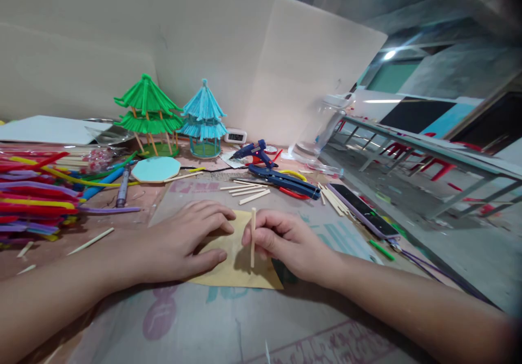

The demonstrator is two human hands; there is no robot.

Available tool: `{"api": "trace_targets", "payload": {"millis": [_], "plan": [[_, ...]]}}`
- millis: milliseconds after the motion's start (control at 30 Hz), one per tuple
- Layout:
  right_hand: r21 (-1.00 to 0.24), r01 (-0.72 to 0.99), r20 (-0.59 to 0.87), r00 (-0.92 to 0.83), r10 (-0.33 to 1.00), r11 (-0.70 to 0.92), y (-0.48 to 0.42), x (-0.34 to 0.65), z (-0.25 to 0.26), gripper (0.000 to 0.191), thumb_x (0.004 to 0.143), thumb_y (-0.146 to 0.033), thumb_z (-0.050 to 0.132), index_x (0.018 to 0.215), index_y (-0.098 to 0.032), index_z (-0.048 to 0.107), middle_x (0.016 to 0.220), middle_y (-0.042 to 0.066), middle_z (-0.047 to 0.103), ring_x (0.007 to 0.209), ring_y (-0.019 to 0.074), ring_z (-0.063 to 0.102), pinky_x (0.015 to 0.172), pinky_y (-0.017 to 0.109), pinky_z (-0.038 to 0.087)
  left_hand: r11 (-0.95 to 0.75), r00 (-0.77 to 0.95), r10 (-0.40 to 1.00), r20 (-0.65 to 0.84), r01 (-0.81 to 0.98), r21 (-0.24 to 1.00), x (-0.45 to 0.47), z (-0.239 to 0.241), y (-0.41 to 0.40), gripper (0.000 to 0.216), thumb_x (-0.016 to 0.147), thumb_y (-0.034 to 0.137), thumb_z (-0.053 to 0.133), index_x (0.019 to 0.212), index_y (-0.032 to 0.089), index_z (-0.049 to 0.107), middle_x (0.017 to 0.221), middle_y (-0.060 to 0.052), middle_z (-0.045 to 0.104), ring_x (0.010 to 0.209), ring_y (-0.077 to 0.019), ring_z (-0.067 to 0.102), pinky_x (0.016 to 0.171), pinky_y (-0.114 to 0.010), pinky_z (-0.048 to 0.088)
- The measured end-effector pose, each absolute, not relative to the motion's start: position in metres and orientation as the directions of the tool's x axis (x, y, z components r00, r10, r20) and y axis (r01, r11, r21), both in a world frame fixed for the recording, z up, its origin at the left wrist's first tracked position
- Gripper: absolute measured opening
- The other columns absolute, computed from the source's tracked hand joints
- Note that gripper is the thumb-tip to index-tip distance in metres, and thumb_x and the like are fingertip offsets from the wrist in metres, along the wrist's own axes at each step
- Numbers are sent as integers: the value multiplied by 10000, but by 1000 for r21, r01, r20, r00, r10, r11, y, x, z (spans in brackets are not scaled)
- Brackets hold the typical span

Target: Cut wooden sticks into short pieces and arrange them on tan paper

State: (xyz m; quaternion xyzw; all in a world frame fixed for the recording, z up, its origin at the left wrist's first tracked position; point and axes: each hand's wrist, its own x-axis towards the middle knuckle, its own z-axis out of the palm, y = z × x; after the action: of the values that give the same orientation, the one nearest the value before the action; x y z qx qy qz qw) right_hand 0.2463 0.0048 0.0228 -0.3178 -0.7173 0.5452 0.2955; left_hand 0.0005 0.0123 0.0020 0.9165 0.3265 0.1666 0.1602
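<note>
Head view: what's held?

"Right hand (291,244) pinches one stick (253,231) over one paper sheet (228,275); left hand (183,239), loosely spread, rests on it. Two toy towers (147,96) behind."

"Containers?"

"One jug (316,127), contents unclear."

The left hand (190,239) covers part of a tan sheet (234,278), fuzzy stems (38,205) run off the left edge, and the clock's (236,136) digits are illegible.

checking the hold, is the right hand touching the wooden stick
Touching: the head view shows the right hand pinching the wooden stick near its middle.
</note>
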Motion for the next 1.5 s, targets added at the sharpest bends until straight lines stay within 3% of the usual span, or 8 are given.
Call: {"api": "trace_targets", "payload": {"millis": [233,433,600,767,1067,1333,1433,1500], "plan": [[-967,129,80,-665,742,220,-1,245,24,449,947,-615,641,813,-186,645,659,-32,540,588,101,454,553,235,352,-739,723,654,224,546,396,1,0,12,205,931,350,637,1103,240,660,1358,-102,648,1311,-316,565,1102,-486,477],[-986,101,34,-647,762,130,-1,243,24,466,899,-645,685,827,-188,634,638,-37,559,581,101,481,561,231,366,-723,721,664,197,553,414,1,1,12,214,934,339,625,1123,246,662,1356,-92,645,1314,-314,562,1097,-491,479],[-993,-96,11,-690,724,-76,11,244,16,370,930,-549,701,950,-203,570,649,-26,685,466,73,471,478,188,334,-735,725,655,215,544,405,0,-1,14,286,930,392,614,1169,243,660,1357,-108,646,1328,-338,556,1120,-529,463],[-934,-236,-30,-694,720,-267,23,247,13,198,953,-357,660,936,-202,538,685,15,750,459,85,560,464,164,384,-729,729,659,186,557,398,0,-2,15,328,947,433,581,1214,257,657,1389,-104,629,1306,-353,576,1099,-556,478],[-920,-245,-42,-715,698,-307,23,248,15,116,986,-303,605,962,-202,553,692,16,756,476,91,600,454,147,416,-753,745,633,210,531,388,-2,-7,19,349,957,464,569,1213,241,648,1360,-111,635,1290,-353,574,1101,-556,468],[-969,-187,6,-676,737,-164,25,247,12,288,967,-460,661,926,-218,509,654,-22,714,442,81,537,456,172,407,-759,746,631,214,536,370,-2,-6,19,350,958,469,562,1196,229,654,1357,-116,643,1285,-348,578,1101,-540,470],[-995,-25,94,-590,802,99,25,248,12,242,1006,-434,597,928,-232,491,691,-23,691,509,104,559,504,203,433,-753,741,640,202,555,352,-1,-4,18,355,963,454,554,1205,212,653,1377,-118,636,1289,-341,576,1110,-534,459],[-921,160,215,-550,807,354,23,249,15,160,1027,-334,551,917,-232,496,720,-17,665,601,127,588,575,229,458,-743,733,653,192,571,350,-1,-4,17,358,963,448,559,1219,214,650,1383,-112,633,1293,-335,574,1109,-523,458]]}}
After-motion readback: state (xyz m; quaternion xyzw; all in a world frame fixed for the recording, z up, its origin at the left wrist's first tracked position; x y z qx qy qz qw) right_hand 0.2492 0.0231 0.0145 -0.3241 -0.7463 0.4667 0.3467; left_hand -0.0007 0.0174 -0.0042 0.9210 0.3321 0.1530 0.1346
